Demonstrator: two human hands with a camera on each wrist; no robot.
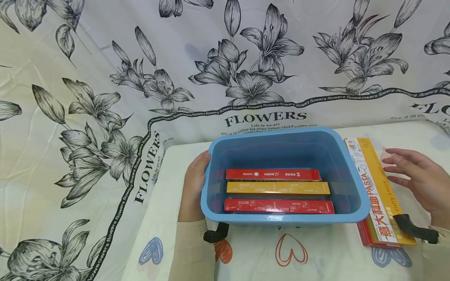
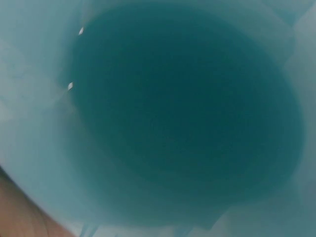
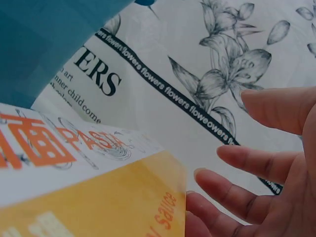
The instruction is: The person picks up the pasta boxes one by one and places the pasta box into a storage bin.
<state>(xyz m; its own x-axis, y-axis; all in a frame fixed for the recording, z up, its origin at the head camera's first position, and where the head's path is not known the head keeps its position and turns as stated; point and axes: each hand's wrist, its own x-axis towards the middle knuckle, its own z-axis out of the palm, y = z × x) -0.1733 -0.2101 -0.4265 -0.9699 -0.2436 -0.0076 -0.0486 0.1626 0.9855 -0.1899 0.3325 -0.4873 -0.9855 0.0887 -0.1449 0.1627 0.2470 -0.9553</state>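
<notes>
A blue plastic bin (image 1: 281, 218) stands in the middle of the head view. My left hand (image 1: 194, 183) holds its left side at the rim; some of those fingers are hidden by the bin. The left wrist view is filled by the blue bin wall (image 2: 187, 108). Inside the bin, a red box (image 1: 274, 175), a yellow box (image 1: 277, 187) and another red box (image 1: 279, 206) stand on edge in a row. My right hand (image 1: 418, 175), fingers loosely spread, is beside a yellow-and-white pasta box (image 3: 98, 182) marked curry sauce. Nothing is in its grasp.
Beneath the pasta box lies a red box (image 1: 363, 234), right against the bin's right side. A cloth (image 1: 253, 253) with heart prints covers the table. Behind and to the left hangs a floral curtain (image 1: 116, 97).
</notes>
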